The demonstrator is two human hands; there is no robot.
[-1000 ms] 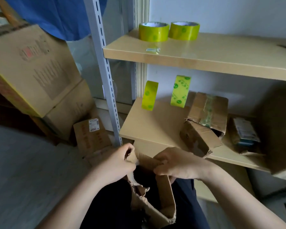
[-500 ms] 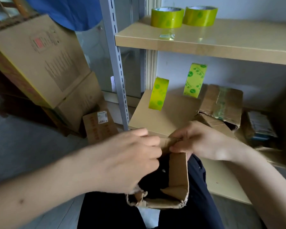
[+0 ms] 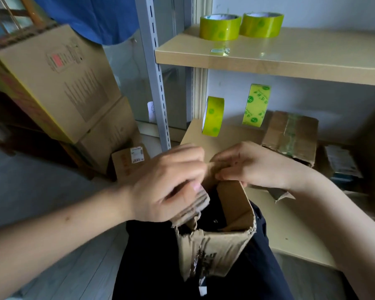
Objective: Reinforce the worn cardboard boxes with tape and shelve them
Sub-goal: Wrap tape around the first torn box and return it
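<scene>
A worn, torn cardboard box (image 3: 212, 254) stands open on my lap in the lower middle. My left hand (image 3: 167, 182) grips its crumpled left wall, thumb inside the box. My right hand (image 3: 251, 165) pinches the far flap at the box's top edge. Two yellow-green tape rolls (image 3: 220, 27) (image 3: 262, 24) lie flat on the upper shelf (image 3: 290, 59). Two more rolls (image 3: 213, 115) (image 3: 256, 105) stand on edge on the lower shelf (image 3: 286, 230). A taped box (image 3: 290, 135) sits on that lower shelf behind my right hand.
A grey slotted shelf upright (image 3: 156, 83) rises left of the shelves. Large cardboard boxes (image 3: 59, 83) lean at the left, with a small labelled box (image 3: 128, 161) on the floor. More packages (image 3: 342, 163) sit at the right of the lower shelf.
The view has drawn closer to the box. My left hand has shifted down onto the box's left wall; my right hand keeps pinching the far flap.
</scene>
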